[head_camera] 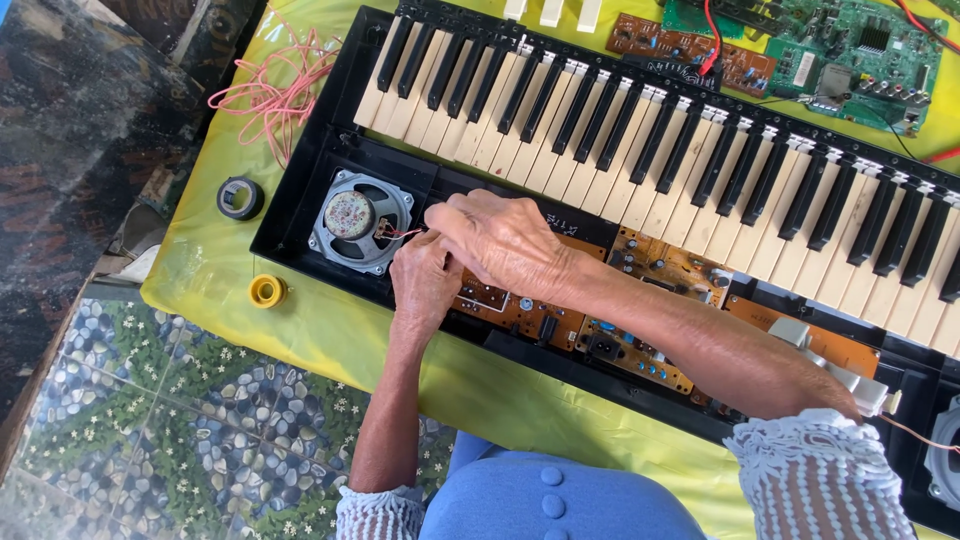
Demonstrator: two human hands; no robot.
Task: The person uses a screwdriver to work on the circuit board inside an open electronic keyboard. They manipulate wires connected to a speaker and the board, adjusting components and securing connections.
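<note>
1. My left hand and my right hand meet over the opened keyboard, just at the 3 o'clock side of the round speaker.
2. My right hand lies across the top of my left, fingers bent toward the speaker; its grip looks pinched on a thin red wire that runs to the speaker.
3. My left grip is curled under the right hand; I cannot tell whether it holds anything.
4. The speaker sits in the keyboard's black case, at its 9 o'clock end.
5. Orange circuit boards lie bare in the case under my right forearm, toward 3 o'clock of my hands.
6. On the bench's yellow cloth, a yellow spool and a black ring lie at 9 o'clock of the keyboard.
7. A tangle of pink wire lies at 11 o'clock; a green circuit board lies at 1 o'clock.
</note>
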